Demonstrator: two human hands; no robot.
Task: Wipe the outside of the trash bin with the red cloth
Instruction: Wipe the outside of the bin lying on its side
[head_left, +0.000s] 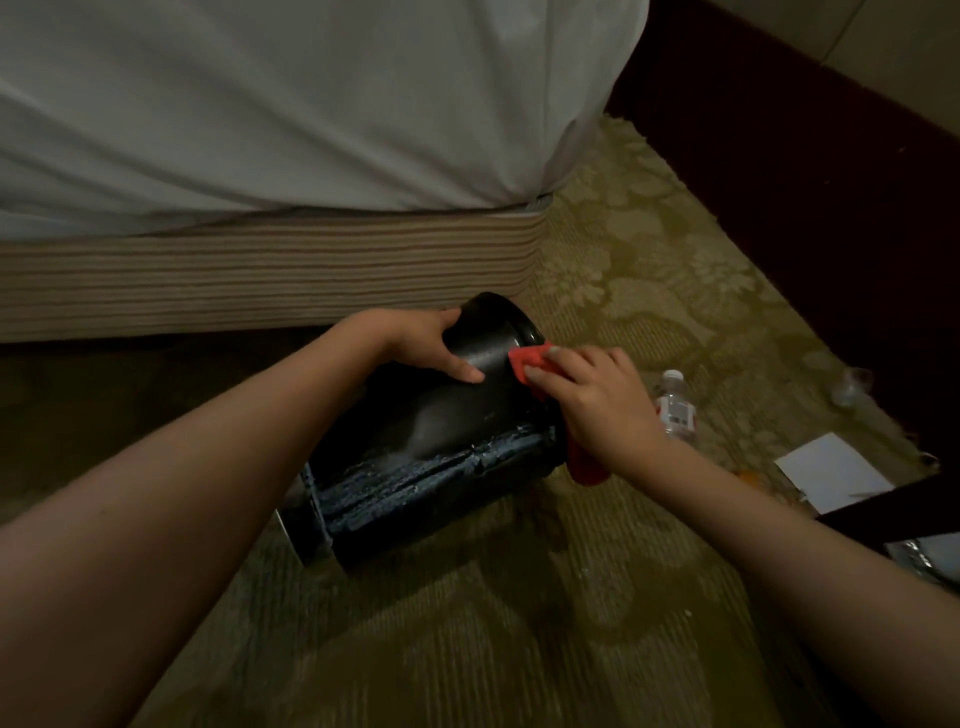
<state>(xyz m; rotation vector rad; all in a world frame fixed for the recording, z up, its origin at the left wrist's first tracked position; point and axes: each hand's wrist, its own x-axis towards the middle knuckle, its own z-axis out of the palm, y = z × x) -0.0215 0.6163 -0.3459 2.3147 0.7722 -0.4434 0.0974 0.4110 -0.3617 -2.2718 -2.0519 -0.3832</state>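
Status as I read it: the trash bin (452, 431) is lying on its side on the carpet (519, 623), just in front of the bed (260, 104); its long axis runs from near-left to far-right, and honestly I can't tell which end is the mouth. The left hand (431, 343) sits on the far end from above, fingers curled over the top and thumb laid along the near side, so that grip is clamped on the bin to steady it; the right hand (592, 400) has its grip bunched round the red cloth (530, 361), pressing it against the bin's right flank near that same far end, with a tail of cloth hanging below the wrist. So cloth and bin are touching; the wiping hand is off to the right of the barrel, and most of the barrel stretches back toward the person's left.

My guess is the next stroke wants to run along that axis toward the near end, where a rough, flaky-looking band shows; the left hand probably has to roll the bin too, since the underside is out of sight. A water bottle (675, 405) and some paper (831, 473) lie just right of that hand; could get knocked.
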